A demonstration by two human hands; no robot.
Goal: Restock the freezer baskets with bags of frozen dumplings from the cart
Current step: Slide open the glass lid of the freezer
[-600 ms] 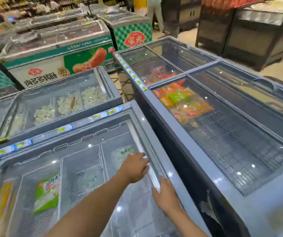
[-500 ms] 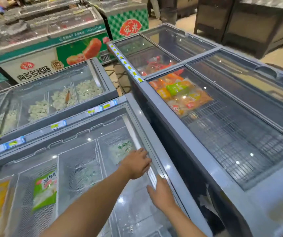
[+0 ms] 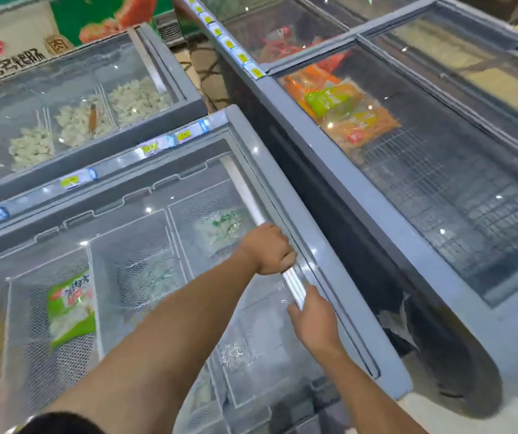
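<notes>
Head view, left hand (image 3: 268, 250) gripping freezer lid handle (image 3: 289, 277), right hand (image 3: 314, 317) pinching handle just below, green dumpling bag (image 3: 71, 306) lying in basket left of handle

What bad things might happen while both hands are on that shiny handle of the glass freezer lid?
Both the left hand and the right hand grip the lid handle right beside the freezer frame, so fingers could get pinched if the lid slides that way. The glass lid looks frosty, so a grip might slip. Pulling unevenly may jam the lid in its track.
</notes>
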